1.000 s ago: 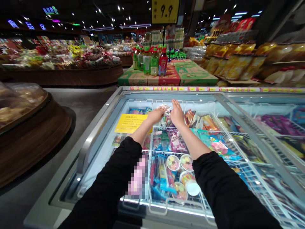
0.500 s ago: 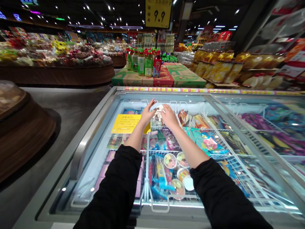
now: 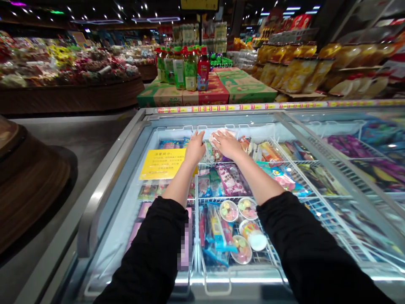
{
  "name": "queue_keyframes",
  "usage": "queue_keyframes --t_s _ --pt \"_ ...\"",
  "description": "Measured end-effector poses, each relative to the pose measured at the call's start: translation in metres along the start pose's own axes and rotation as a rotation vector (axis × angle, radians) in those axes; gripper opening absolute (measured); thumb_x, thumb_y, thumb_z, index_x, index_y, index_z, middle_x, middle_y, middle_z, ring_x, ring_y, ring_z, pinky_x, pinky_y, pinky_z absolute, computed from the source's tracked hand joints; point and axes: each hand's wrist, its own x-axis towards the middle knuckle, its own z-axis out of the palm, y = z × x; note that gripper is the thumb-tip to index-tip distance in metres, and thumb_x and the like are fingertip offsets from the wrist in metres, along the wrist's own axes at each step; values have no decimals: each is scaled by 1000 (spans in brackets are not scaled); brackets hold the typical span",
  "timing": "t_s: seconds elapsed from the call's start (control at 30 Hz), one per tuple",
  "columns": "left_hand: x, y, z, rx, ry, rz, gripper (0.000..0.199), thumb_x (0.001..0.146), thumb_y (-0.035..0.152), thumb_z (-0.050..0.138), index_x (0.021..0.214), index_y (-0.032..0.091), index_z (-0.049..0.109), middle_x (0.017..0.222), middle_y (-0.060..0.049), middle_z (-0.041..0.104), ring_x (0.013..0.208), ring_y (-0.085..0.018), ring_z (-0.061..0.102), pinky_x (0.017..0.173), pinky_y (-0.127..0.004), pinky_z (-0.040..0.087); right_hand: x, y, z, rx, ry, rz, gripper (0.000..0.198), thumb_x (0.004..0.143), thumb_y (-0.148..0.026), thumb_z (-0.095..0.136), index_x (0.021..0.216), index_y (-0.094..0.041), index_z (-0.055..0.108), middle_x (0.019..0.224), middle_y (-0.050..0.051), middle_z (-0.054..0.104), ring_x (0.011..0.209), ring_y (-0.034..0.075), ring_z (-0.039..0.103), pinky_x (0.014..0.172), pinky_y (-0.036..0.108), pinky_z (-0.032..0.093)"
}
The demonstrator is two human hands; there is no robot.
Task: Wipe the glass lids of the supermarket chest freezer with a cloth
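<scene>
My right hand (image 3: 227, 144) lies over a pale pinkish-white cloth (image 3: 218, 134), keeping it under its fingers on the freezer's glass lid near the far edge. Whether the cloth is fabric or paper I cannot tell. Just to the left, my left hand (image 3: 195, 147) has its fingers stretched forward and holds nothing; it is at the glass beside a yellow notice (image 3: 163, 164). Under the glass, white wire baskets hold a purple packet (image 3: 230, 178), blue wrappers (image 3: 217, 228) and several round tubs (image 3: 228, 210) of frozen treats.
A curved metal handle (image 3: 91, 211) rises at the lid's left. Behind the freezer, green and red bottles (image 3: 190, 71) stand on cartons (image 3: 243, 86). Jars of yellow fruit (image 3: 297, 71) are stacked at right. A wooden display stand (image 3: 28, 177) is at left.
My hands have come apart slightly. The cloth, earlier bunched between them, is now spread flatter under my right hand, nearer the far edge. The view has tilted down a little.
</scene>
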Motion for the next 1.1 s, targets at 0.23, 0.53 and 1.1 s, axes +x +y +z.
queue_keyframes --t_s 0.23,0.53,1.1 --pt "-3 3 0 141 -31 19 60 95 3 43 153 12 56 160 -13 56 159 -25 39 132 -42 30 -19 15 9 75 32 -265 58 111 -40 32 165 -23 44 172 3 39 162 27 30 133 47 26" --pt "-8 13 1 250 -78 64 47 100 11 49 144 8 64 161 -19 52 159 -30 38 133 -48 27 30 28 6 111 20 -41 56 109 -33 37 162 -18 48 172 8 38 161 33 31 132 55 25" --pt "-7 17 0 283 -100 62 51 102 14 46 150 3 57 163 -20 49 158 -32 39 132 -48 30 51 55 16 184 40 -217 56 107 -32 39 162 -20 49 170 4 40 161 25 32 134 48 21"
